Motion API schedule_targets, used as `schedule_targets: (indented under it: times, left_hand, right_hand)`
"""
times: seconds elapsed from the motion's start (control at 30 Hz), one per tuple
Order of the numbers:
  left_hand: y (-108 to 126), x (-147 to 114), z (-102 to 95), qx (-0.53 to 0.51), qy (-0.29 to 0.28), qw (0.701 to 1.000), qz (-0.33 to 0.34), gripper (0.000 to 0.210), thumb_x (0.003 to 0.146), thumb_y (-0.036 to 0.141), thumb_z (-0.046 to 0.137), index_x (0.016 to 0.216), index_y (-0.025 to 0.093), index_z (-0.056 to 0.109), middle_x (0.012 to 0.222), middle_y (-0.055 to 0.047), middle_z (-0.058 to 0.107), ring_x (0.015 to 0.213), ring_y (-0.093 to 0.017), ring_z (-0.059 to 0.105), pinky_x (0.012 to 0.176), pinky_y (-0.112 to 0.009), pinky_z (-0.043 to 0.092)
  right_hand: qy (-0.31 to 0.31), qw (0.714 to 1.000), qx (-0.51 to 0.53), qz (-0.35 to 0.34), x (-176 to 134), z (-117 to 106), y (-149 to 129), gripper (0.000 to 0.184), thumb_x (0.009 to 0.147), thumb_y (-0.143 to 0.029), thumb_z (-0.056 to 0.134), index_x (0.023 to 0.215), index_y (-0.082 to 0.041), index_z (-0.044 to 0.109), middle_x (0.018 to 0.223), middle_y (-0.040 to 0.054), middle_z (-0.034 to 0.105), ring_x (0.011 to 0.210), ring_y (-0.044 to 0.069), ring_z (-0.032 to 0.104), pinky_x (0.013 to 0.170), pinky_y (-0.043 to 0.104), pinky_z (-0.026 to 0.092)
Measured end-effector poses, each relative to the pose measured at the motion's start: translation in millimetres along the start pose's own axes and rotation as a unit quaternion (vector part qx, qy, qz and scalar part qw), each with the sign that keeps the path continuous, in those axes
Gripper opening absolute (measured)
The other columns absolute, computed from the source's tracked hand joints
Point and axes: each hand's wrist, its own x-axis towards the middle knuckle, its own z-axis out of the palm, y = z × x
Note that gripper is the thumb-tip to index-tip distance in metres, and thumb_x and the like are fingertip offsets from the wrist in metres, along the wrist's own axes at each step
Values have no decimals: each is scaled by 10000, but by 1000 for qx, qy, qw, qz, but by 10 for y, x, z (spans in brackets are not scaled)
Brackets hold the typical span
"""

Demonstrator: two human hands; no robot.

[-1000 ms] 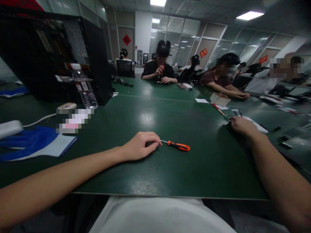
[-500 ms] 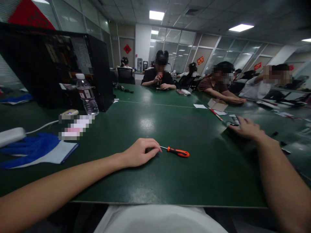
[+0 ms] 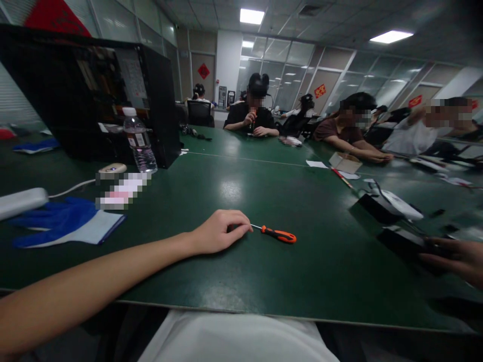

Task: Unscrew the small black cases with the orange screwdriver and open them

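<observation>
My left hand rests on the green table. Its fingers are curled, with thumb and fingertips closed at the thin metal shaft of an orange-and-black screwdriver, whose handle lies pointing right. At the right edge, partly cut off and blurred, is my right hand. Thumb and fingers close around a dark object, too dim to make out. Just left of these fingers sits a black box-shaped piece. Beyond it lies a white-and-black device with a dark cable.
Blue-and-white work gloves, a water bottle and an open black computer case are on the left. A small cardboard box and a red pencil-like stick lie right of centre. Several people sit around, one opposite.
My right hand has come back from the white-and-black device toward the right edge, uncovering it. My left hand and the screwdriver stay together; the view has shifted slightly.
</observation>
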Motion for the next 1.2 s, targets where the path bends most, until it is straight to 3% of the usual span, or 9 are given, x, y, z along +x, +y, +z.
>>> schedule_targets:
  times: [0.13, 0.2, 0.33, 0.43, 0.7, 0.93, 1.0, 1.1, 1.2]
  left_hand:
    - [-2, 3, 0, 6, 24, 1000, -17, 196, 990, 200, 540, 1050, 151, 719, 1091, -85, 717, 915, -176, 677, 792, -281, 534]
    - [-15, 1, -4, 18, 50, 998, -22, 203, 980, 198, 552, 1121, 164, 695, 1185, -97, 692, 1042, -203, 665, 877, -313, 540]
    - [-57, -3, -10, 54, 99, 993, -45, 320, 967, 242, 587, 1279, 173, 611, 1357, -132, 609, 1285, -263, 568, 1127, -434, 441]
    - [-84, -3, -7, 60, 110, 990, -68, 382, 960, 257, 597, 1331, 171, 569, 1412, -147, 572, 1338, -276, 532, 1172, -461, 406]
    - [-77, 6, -24, 65, 76, 994, -44, 299, 962, 263, 615, 1244, 164, 634, 1282, -122, 662, 1208, -256, 617, 1087, -419, 474]
    - [-69, -4, -32, 80, 15, 997, 3, 320, 1018, 269, 538, 1303, 172, 646, 1267, -108, 686, 1142, -225, 659, 1022, -375, 518]
    - [-70, -2, -56, 109, -12, 994, 9, 359, 1037, 276, 489, 1353, 176, 627, 1292, -117, 673, 1157, -230, 655, 1023, -379, 518]
    - [-45, 18, -106, 168, -63, 984, 4, 417, 1044, 290, 448, 1422, 176, 585, 1308, -132, 670, 1160, -260, 656, 1010, -408, 523]
    - [1, 40, -130, 200, -85, 976, -9, 443, 1045, 309, 449, 1450, 170, 560, 1293, -138, 683, 1132, -270, 666, 986, -415, 530]
  right_hand:
    - [-59, 983, 75, -158, -96, -411, -1104, 506, 778, -587, 644, 1218, -350, 721, 1048, 152, 786, 823, 385, 742, 717, 533, 574]
    - [-28, 966, 55, -252, -77, -511, -1780, 562, 805, -493, 644, 1323, -277, 673, 1112, 143, 774, 899, 399, 734, 763, 534, 573]
    - [19, 932, 51, -358, 12, -303, -2859, 444, 932, -344, 569, 1342, -190, 644, 1300, 167, 698, 1104, 371, 691, 906, 484, 556]
    - [9, 912, 98, -399, -26, -1, -3271, 439, 972, -320, 539, 1379, -164, 599, 1337, 172, 669, 1155, 328, 674, 972, 464, 549]
    - [-56, 818, 213, -532, -459, 64, -3399, 535, 1038, -458, 452, 1507, -201, 446, 1526, 156, 498, 1385, 257, 514, 1156, 439, 444]
    - [-116, 851, 140, -493, -473, -16, -3234, 1127, 840, -688, 661, 1626, -77, 132, 1473, 280, 509, 1326, 371, 554, 1063, 515, 490]
    - [-168, 854, 134, -474, -430, -80, -3171, 1019, 845, -651, 682, 1590, -86, 279, 1356, 240, 611, 1201, 347, 633, 984, 465, 523]
    - [-255, 836, 141, -464, -347, -228, -3077, 555, 897, -602, 643, 1236, -164, 673, 1080, 118, 721, 925, 257, 688, 793, 366, 531]
    - [-243, 833, 220, -446, -246, -390, -2961, 410, 900, -586, 645, 935, -186, 726, 907, 65, 711, 810, 208, 661, 706, 323, 504]
